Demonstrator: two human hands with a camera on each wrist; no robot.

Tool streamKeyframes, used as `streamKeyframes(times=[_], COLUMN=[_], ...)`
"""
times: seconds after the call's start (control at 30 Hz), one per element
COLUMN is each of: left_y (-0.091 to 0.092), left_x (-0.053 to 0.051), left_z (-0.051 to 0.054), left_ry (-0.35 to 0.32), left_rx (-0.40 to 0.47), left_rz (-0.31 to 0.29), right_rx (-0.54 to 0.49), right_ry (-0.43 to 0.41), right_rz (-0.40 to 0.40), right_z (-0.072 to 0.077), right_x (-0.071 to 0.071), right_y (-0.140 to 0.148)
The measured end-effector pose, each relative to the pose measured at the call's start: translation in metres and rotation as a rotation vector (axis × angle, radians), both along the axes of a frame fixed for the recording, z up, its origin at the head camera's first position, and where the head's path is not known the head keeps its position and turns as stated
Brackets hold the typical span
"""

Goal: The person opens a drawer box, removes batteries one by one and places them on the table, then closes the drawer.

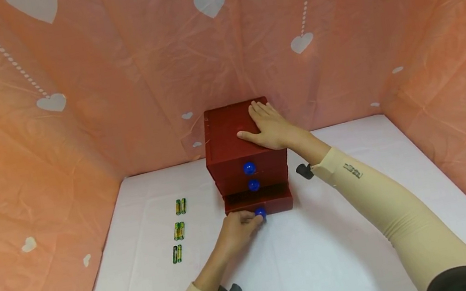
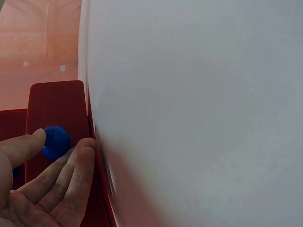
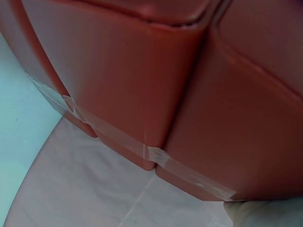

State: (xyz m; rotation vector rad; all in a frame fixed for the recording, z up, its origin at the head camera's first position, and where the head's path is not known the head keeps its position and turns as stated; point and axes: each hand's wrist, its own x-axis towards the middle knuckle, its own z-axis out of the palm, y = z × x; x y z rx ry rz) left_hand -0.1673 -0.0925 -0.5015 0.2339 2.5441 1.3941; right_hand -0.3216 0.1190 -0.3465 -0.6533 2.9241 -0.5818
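A dark red chest of drawers (image 1: 230, 130) stands toward the back of the white table, with a blue knob on each of its three drawers. Its bottom drawer (image 1: 278, 204) sticks out partway, showing a dark interior. My left hand (image 1: 236, 230) pinches the bottom drawer's blue knob (image 2: 57, 143), thumb on one side and fingers on the other. On the chest's top my right hand (image 1: 273, 126) rests flat, fingers spread. The right wrist view shows the chest's side (image 3: 118, 80) with clear tape across it; only a sliver of the hand appears at the lower right corner.
Several green-and-gold batteries lie in pairs left of the chest: a far pair (image 1: 180, 206), a middle pair (image 1: 179, 231) and a near pair (image 1: 177, 254). An orange cloth (image 1: 149, 77) with white hearts hangs behind and beside the white table (image 1: 307, 266).
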Motion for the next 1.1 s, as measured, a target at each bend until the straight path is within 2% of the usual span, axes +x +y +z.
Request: streamKeyframes(times=[0.23,0.47,0.73,1.1], left_y=[0.002,0.004,0.005,0.006], left_x=[-0.007,-0.011,-0.018,-0.028], left_z=[-0.001,-0.001,-0.004,-0.006], left_ry=[0.007,-0.021,0.032,0.046], left_rx=[0.004,0.008,-0.009,0.009], left_rz=[0.017,0.026,0.024,0.033], right_rx=[0.000,0.010,-0.004,0.004], right_ry=[-0.007,0.000,-0.001,0.001], right_rz=[-0.005,-0.004,-0.007,-0.004], right_z=[0.000,0.000,0.000,-0.001], right_x=[0.001,0.002,0.001,0.000], right_y=[0.000,0.000,0.000,0.000])
